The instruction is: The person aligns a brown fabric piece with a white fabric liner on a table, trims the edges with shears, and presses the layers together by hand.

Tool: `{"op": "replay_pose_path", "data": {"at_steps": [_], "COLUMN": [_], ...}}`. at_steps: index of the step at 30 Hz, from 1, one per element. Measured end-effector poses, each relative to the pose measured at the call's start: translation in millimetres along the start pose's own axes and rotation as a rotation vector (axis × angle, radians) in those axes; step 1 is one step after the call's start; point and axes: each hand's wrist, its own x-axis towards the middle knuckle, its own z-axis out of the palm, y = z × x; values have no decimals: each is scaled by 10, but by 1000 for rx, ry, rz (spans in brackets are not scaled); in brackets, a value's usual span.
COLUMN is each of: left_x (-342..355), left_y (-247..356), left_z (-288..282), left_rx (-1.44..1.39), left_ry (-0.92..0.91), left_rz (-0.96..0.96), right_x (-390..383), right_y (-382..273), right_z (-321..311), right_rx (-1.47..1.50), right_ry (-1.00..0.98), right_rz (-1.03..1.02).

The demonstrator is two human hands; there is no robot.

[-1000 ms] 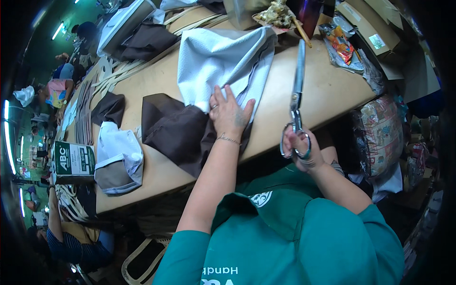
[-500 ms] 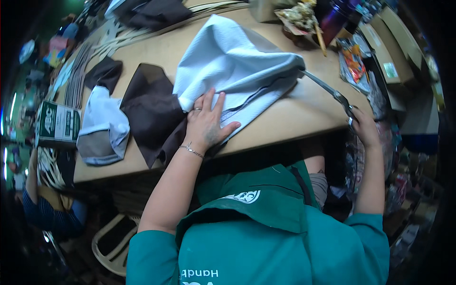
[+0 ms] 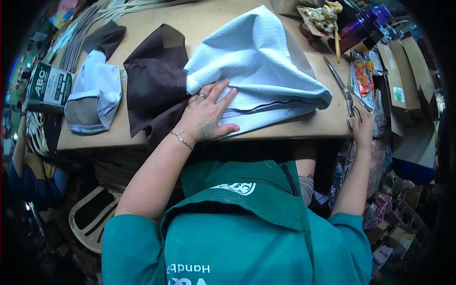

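Observation:
My left hand [image 3: 206, 116] lies flat on a pale blue-white textured fabric piece [image 3: 261, 61], fingers spread, pressing near its left end. The fabric stands up in a peaked fold, with a dark seam line along its lower part. A dark brown cloth piece [image 3: 156, 90] adjoins it on the left, partly under my wrist. At the table's right edge, my right hand [image 3: 364, 127] has its fingers closed at the handle loops of metal scissors [image 3: 346, 90]. The blades point away from me, low over or on the tabletop; contact with it is unclear.
On the wooden table [image 3: 289, 129], a white-and-brown sewn piece [image 3: 95, 95] and a green-white tin [image 3: 50, 88] are at the left. Strips [image 3: 80, 47] lie behind. A purple bottle [image 3: 363, 28], a wrapped clump with a stick [image 3: 323, 21] and cardboard boxes [image 3: 403, 71] stand at the right.
The scissors' tips have come away from the fabric's right end, and the blades now point away from me near the right edge. My left hand stays on the fabric. The view has shifted.

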Motion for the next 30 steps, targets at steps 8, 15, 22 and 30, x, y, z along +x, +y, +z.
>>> {"op": "replay_pose_path", "data": {"at_steps": [8, 15, 22, 30], "left_x": [93, 138, 84, 75], "left_y": [267, 79, 54, 38], "left_z": [-128, 78, 65, 105], "left_rx": [-119, -132, 39, 24], "left_ry": [178, 157, 56, 66], "left_rz": [128, 140, 27, 10], "right_x": [-414, -519, -591, -299], "right_y": [-2335, -2507, -2451, -2747], "right_z": [-23, 239, 135, 13], "right_rx": [531, 553, 562, 617], "right_ry": [-95, -133, -206, -173], "right_rz": [-712, -610, -593, -682]}}
